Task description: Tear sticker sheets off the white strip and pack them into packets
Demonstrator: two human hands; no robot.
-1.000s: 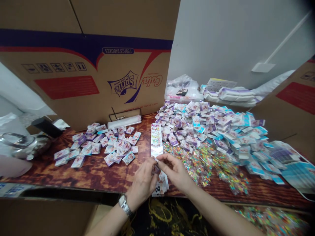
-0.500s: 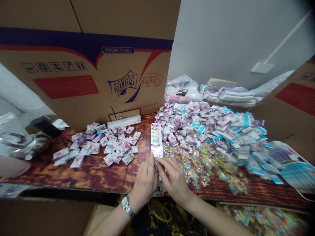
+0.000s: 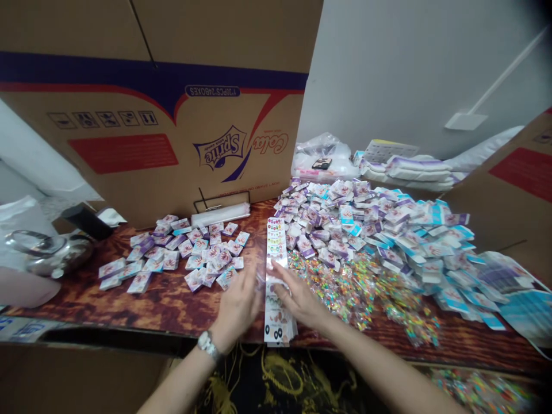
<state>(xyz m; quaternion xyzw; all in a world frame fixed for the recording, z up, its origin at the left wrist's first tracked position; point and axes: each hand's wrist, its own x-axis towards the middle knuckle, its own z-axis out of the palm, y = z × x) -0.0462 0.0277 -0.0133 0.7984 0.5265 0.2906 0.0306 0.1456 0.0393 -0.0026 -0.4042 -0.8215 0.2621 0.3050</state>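
Observation:
Long strips of printed stickers [image 3: 276,322] lie in a stack at the table's front edge, running away from me. My right hand [image 3: 299,296] is over the strips, thumb and fingers apart, with nothing seen in it. Left of the strips, my left hand [image 3: 241,302] is smeared by motion; a faint blurred shape shows by its fingers, and what it holds cannot be made out. Small white, purple and blue boxes [image 3: 213,256] lie in a group beyond that hand. A big heap of similar boxes [image 3: 345,213] stands at the right, with small bags of coloured candy [image 3: 357,287] before it.
A large brown carton [image 3: 181,132] stands behind the left group, with clear plastic sleeves [image 3: 221,214] at its foot. Far left is a metal kettle [image 3: 56,253]. Another carton [image 3: 517,195] stands at the right. Flat printed cards [image 3: 524,310] lie near the right edge.
My hands have moved apart; the left went leftward toward the small group of boxes. The small purple-edged item between them is no longer clearly seen, and more of the sticker strips shows.

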